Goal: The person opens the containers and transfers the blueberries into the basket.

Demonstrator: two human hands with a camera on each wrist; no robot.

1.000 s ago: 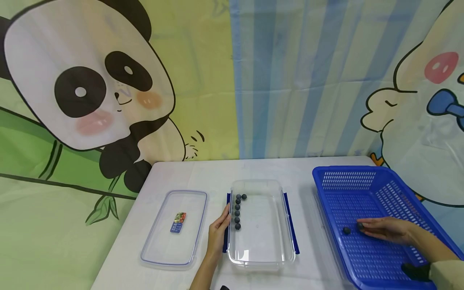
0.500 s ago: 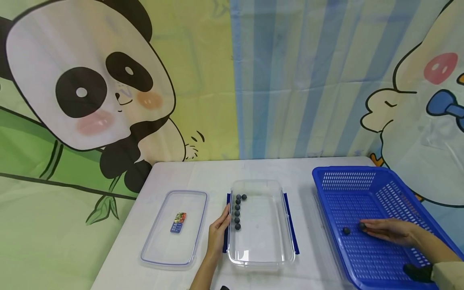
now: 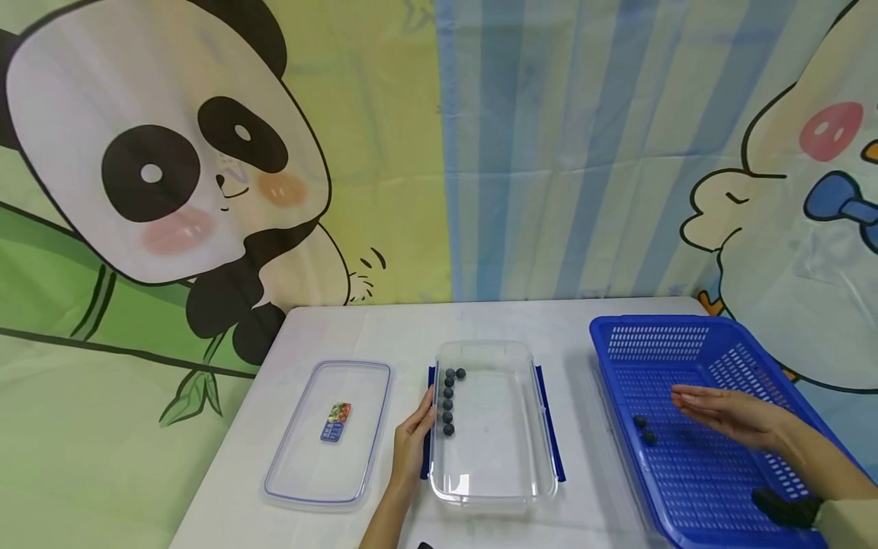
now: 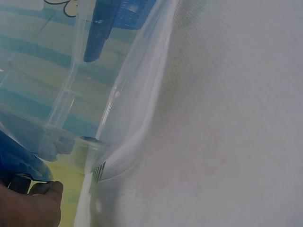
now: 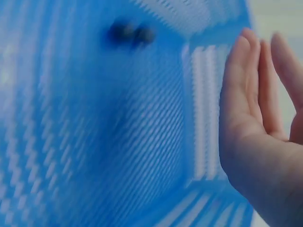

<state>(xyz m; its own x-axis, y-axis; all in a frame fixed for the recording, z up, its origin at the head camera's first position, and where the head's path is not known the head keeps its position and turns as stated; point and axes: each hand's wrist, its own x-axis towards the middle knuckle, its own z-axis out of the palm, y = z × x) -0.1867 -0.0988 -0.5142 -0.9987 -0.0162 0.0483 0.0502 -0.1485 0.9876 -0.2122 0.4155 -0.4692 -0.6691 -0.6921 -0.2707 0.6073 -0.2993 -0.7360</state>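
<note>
In the head view, my left hand (image 3: 411, 446) grips the left side of a clear plastic container (image 3: 504, 435), by its blue clip flap (image 3: 426, 454). Several dark blueberries (image 3: 448, 404) form a line along the container's left inner wall, with one set to the right at the far end. My right hand (image 3: 734, 414) is over the blue basket (image 3: 658, 319), its fingers fairly straight and holding nothing. Two blueberries (image 3: 645, 431) lie close together on the basket floor, left of those fingertips. The right wrist view shows the same blueberries (image 5: 131, 33), blurred, apart from the hand (image 5: 258, 118).
A clear lid (image 3: 322, 476) with a fruit sticker (image 3: 336, 422) lies on the white table (image 3: 405, 328), left of the container. Another blue clip flap (image 3: 551, 427) hangs on the container's right side. A cartoon-printed curtain (image 3: 384, 152) stands behind the table.
The blueberry at my right fingertips is let go and lies by the other one, further left in the basket. My right hand has lifted slightly away. The left hand keeps its place.
</note>
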